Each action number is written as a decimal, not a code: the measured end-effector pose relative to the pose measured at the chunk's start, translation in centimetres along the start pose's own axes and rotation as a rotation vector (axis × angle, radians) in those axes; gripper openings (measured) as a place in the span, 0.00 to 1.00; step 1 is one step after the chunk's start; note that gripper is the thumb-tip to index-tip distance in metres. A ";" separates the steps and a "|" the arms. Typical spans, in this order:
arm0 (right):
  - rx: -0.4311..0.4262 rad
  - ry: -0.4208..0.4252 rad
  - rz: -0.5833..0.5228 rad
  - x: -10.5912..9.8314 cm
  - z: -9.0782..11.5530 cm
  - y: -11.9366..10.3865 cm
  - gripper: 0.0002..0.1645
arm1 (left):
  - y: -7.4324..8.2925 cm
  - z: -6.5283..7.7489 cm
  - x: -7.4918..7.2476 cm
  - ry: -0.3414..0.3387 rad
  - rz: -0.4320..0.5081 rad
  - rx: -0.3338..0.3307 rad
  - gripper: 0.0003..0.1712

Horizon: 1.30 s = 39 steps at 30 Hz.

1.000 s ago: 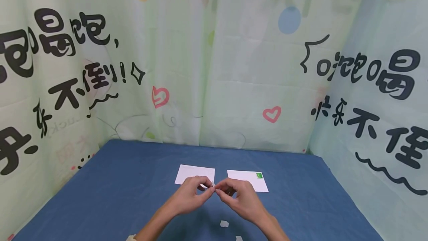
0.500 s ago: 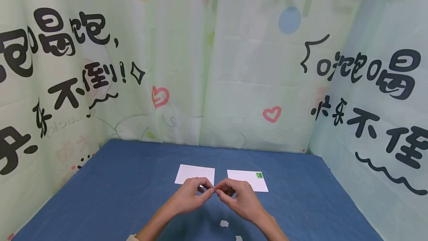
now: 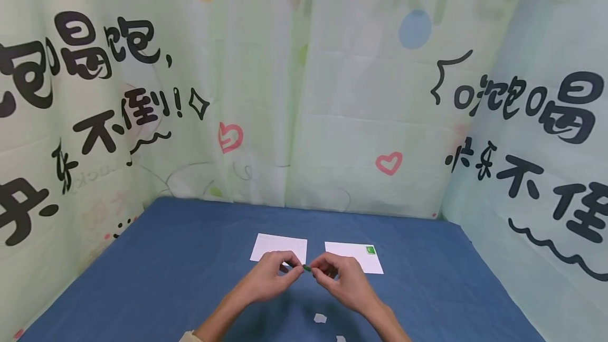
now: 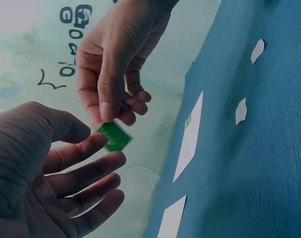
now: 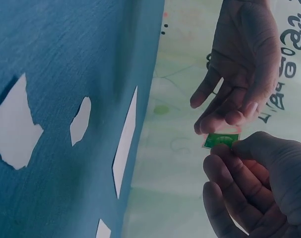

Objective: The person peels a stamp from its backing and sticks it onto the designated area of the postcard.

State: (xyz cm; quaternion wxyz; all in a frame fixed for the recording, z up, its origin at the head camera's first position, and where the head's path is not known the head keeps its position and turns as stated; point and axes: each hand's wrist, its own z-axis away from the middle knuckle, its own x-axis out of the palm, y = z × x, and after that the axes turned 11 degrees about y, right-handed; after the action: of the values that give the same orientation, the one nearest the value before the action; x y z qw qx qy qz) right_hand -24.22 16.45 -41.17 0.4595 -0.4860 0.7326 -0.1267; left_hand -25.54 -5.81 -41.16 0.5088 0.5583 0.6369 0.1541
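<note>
A small green postage stamp with a pale border is held in the air between the two hands. My right hand pinches one edge between thumb and index finger, as the right wrist view shows with the stamp at those fingertips. My left hand meets the opposite edge with thumb and index fingertips, its other fingers loosely spread; the exact contact is partly hidden. Beyond the hands lie two white envelopes: a left envelope and a right envelope, which bears a green stamp at its upper right corner.
Two torn white paper scraps lie on the blue tabletop nearer to me: one scrap below the hands, another scrap at the lower frame edge. A pale printed curtain encloses the back and sides.
The hands have drawn slightly apart at the fingertips, so the green stamp now shows between them. The head view has shifted a little. Envelopes and scraps stay where they lay.
</note>
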 end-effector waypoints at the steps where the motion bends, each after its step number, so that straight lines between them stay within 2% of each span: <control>1: 0.004 0.002 0.003 0.0 0.0 0.1 0.02 | 0.0 0.0 0.0 0.004 -0.003 0.001 0.09; 8: 0.050 0.003 0.017 0.3 -0.2 0.9 0.04 | -0.2 -0.3 -0.4 0.022 -0.040 0.003 0.08; 19: 0.065 0.002 0.006 0.7 -0.6 1.9 0.04 | -1.2 -0.5 -1.1 0.078 -0.086 0.010 0.07; 24: 0.065 -0.006 0.020 0.8 -1.1 2.3 0.01 | -1.8 -0.5 -1.4 0.107 -0.100 -0.017 0.06; 29: 0.069 -0.005 0.047 1.0 -1.7 2.7 0.05 | -2.3 -0.5 -1.8 0.138 -0.100 -0.041 0.05; 39: 0.062 -0.011 0.066 1.4 -2.5 3.8 0.04 | -3.6 -0.4 -2.4 0.193 -0.145 -0.085 0.06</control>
State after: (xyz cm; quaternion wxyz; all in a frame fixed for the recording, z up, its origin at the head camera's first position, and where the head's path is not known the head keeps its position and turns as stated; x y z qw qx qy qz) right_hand -28.63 16.50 -43.04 0.4821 -0.4479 0.7414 -0.1315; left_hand -28.16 -8.92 -42.59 0.4783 0.4710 0.7146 0.1968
